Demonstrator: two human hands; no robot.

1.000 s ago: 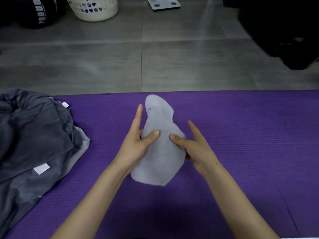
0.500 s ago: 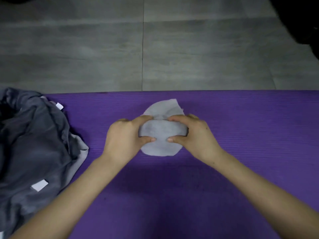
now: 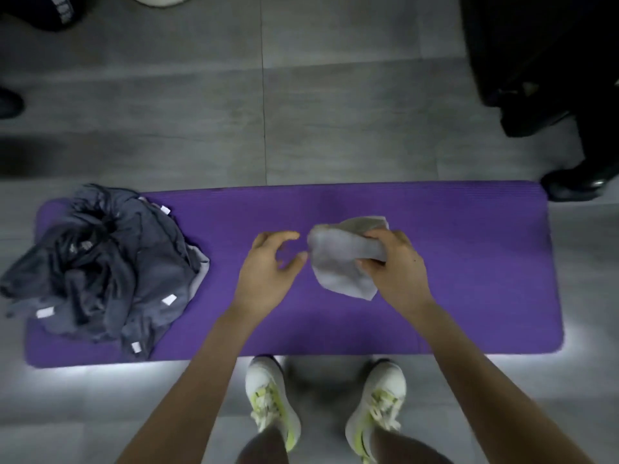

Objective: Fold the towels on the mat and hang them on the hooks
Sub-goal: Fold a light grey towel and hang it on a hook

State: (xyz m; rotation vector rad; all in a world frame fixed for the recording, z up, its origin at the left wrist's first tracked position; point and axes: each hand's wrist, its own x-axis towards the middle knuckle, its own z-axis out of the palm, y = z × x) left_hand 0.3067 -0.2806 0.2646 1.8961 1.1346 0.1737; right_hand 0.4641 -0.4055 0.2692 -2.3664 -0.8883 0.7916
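**A:** Status?

**B:** My right hand (image 3: 395, 266) grips the folded light grey towel (image 3: 338, 262), fingers curled over it and thumb under, over the middle of the mat (image 3: 469, 262). I can't tell if it touches the mat. My left hand (image 3: 268, 272) is just beside the towel, fingers loose, holding nothing.

**A:** Risks?

**B:** It's a one-hand grip on a soft bundle. The near flap hangs free, so I judge the fold could open in transit. The hooks aren't in view, so I can't judge the approach.

**A:** Anything else?

**B:** The dark towel pile (image 3: 100, 262) at the mat's left end is tangled. Pulling one out may drag the others off the mat.
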